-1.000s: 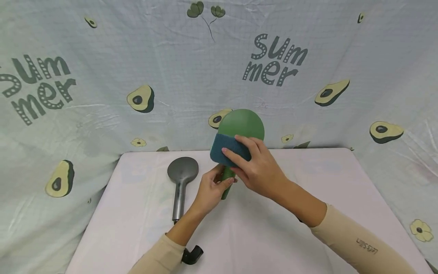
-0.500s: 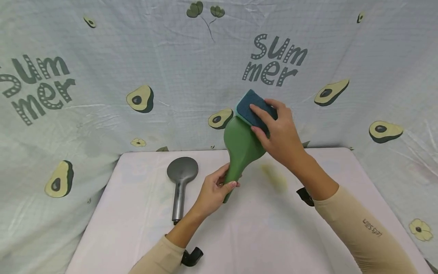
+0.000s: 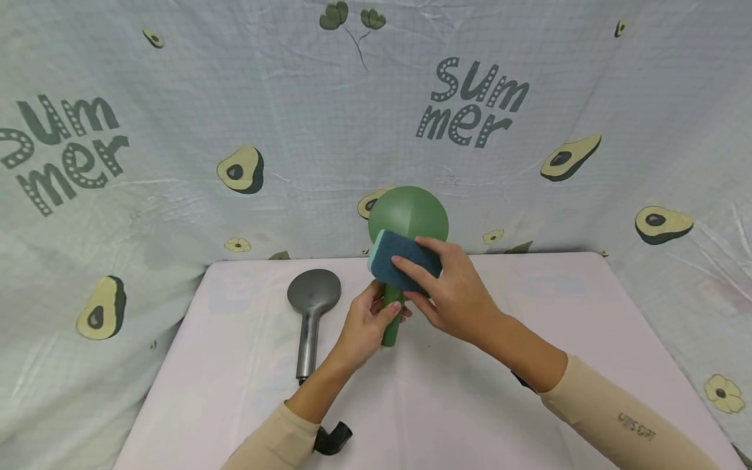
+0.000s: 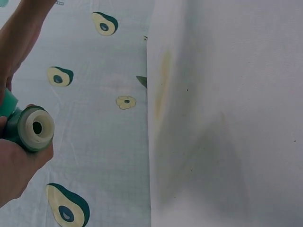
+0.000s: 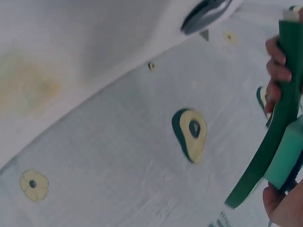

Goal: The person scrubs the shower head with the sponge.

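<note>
My left hand (image 3: 365, 326) grips the handle of a green shower head (image 3: 409, 207), held up off the table with its round head tilted away at the top. In the left wrist view the pale hollow end of the handle (image 4: 38, 127) points at the camera. My right hand (image 3: 457, 290) pinches a two-tone sponge (image 3: 392, 260), dark blue on its outer face and mint green beneath. From the right wrist view, the mint side of the sponge (image 5: 283, 158) lies against the shower head's face. The sponge hides the lower head and neck in the head view.
A grey shower head (image 3: 314, 292) lies on the white-covered table (image 3: 247, 326), left of my left hand. By the left sleeve is a black bent piece (image 3: 336, 438). Part of a dark item (image 3: 523, 380) shows behind my right forearm. A printed cloth (image 3: 329, 117) hangs behind.
The sponge went up to the head's upper right rim, then came back down to the neck. The shower head turned and tilted with it, then swung back. My left hand keeps its grip.
</note>
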The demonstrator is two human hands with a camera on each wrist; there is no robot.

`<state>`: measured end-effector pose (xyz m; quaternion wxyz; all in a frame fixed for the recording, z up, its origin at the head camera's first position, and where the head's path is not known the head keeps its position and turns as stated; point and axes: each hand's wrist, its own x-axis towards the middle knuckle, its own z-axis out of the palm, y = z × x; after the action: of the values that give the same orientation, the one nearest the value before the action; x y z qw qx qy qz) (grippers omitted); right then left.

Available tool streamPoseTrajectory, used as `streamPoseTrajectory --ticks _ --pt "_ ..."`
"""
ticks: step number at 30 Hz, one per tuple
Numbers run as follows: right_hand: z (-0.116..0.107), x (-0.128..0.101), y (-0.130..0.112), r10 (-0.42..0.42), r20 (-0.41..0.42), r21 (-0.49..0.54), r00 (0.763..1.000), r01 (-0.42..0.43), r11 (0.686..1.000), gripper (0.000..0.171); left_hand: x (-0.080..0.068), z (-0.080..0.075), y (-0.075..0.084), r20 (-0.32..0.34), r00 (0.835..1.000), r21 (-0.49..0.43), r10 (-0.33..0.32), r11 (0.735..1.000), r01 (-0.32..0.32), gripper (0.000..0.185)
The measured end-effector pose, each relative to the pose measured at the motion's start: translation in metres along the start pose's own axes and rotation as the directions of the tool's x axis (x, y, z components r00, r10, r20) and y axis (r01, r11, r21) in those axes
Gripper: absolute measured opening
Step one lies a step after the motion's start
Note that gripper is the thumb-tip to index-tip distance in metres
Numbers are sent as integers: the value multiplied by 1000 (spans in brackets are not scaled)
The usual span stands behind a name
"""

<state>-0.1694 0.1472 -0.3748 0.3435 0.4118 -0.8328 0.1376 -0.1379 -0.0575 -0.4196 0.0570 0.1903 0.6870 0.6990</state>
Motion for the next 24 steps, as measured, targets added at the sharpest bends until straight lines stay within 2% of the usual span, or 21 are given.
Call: streamPoseTrajectory --ticks 2,4,8,10,11,14,17,21,24 --pt "-6 5 10 54 -2 -3 999 -54 999 60 0 1 0 0 1000 1 -6 1000 6 47" --pt "-13 11 23 148 6 9 989 -148 989 58 -1 2 -1 1 1000 2 -14 1000 14 49" --pt "-29 25 50 346 41 84 937 -348 934 53 -2 3 -2 8 1000 0 -7 1000 7 50" --pt "-34 29 59 399 61 121 915 -403 907 52 -3 4 -3 3 1000 0 -5 1000 5 50" --pt "-35 30 62 407 64 126 911 -412 902 52 -3 4 -3 -1 1000 -2 -4 1000 4 49" --pt "-33 26 59 384 48 106 922 -387 916 53 -5 4 -3 -15 1000 -14 -5 1000 5 48" --pt "-23 17 43 301 4 55 953 -301 952 55 -4 5 -3 -42 999 -27 0 1000 -1 47" --pt "-1 2 12 168 -13 9 986 -168 986 61 0 5 -3 -126 992 -68 -4 998 -5 43" --pt "13 -11 -6 123 -7 9 992 -123 992 66 3 6 -4 -182 983 -126 -14 992 -9 38"
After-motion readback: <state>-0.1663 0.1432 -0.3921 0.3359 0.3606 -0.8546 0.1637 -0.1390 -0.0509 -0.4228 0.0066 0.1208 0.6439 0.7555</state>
